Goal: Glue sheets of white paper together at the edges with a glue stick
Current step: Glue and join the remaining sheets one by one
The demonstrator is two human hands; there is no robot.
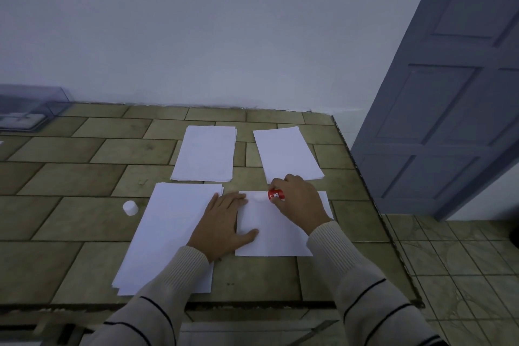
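A single white sheet lies on the tiled tabletop in front of me. My right hand grips a red glue stick, whose tip touches the sheet's far edge. Flat on the sheet's left edge rests my left hand, fingers straight, overlapping a stack of white paper to the left. The glue stick's white cap stands on the table left of that stack.
Two more piles of white paper lie farther back. A clear plastic box sits at the far left by the wall. The table's right edge drops to a tiled floor beside a grey door.
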